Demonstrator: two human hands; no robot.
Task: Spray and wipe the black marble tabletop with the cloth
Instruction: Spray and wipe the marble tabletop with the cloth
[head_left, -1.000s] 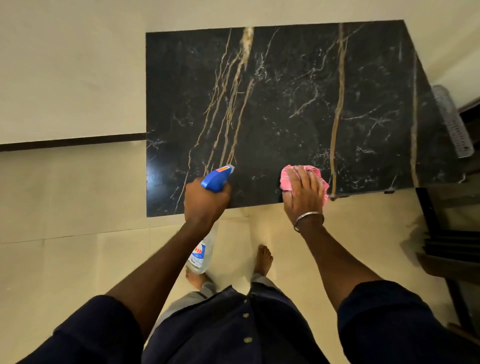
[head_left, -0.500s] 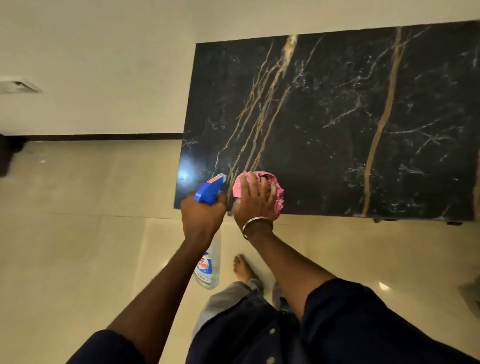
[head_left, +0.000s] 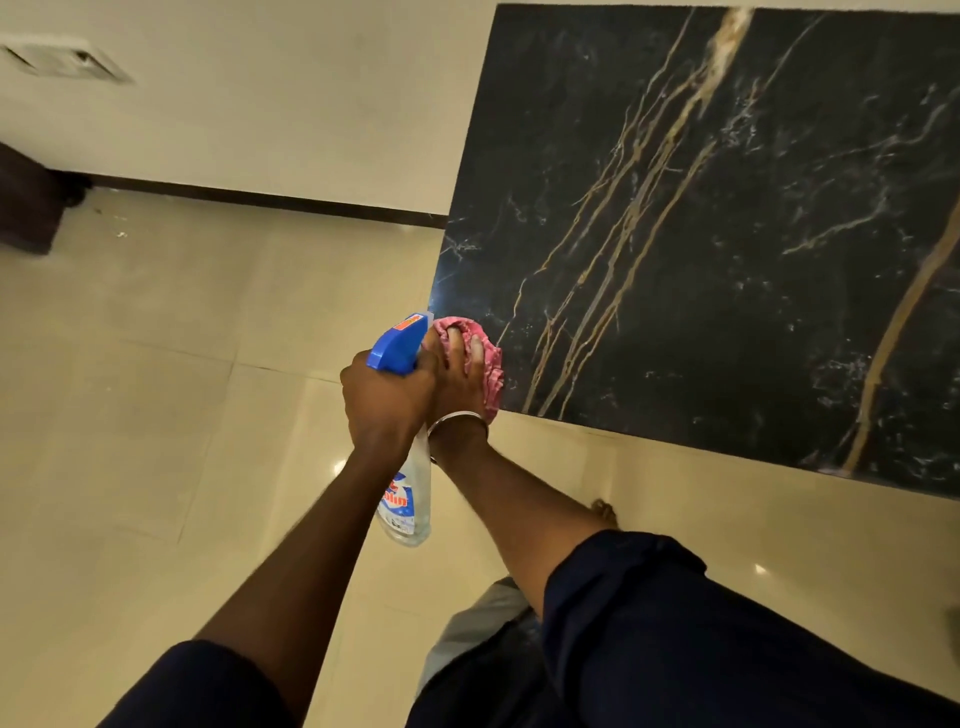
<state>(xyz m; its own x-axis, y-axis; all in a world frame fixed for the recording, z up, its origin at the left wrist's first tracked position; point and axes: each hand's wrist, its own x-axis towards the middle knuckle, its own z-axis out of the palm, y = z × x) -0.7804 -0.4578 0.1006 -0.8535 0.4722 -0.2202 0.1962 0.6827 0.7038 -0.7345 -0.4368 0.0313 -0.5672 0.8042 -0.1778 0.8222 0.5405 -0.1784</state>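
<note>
The black marble tabletop, veined in gold and white, fills the upper right. A pink cloth lies bunched at its near left corner. My right hand presses down on the cloth, fingers spread over it, a metal bangle at the wrist. Just left of it, my left hand grips the neck of a clear spray bottle with a blue trigger head. The bottle hangs over the floor, beside the table's edge. The two hands touch.
Cream floor tiles spread to the left and below the table. A pale wall with a dark skirting runs behind. A dark piece of furniture stands at the far left. My foot is near the table's front edge.
My right hand has slid the pink cloth leftward along the front edge to the table's left corner, meeting my left hand. The view has swung left.
</note>
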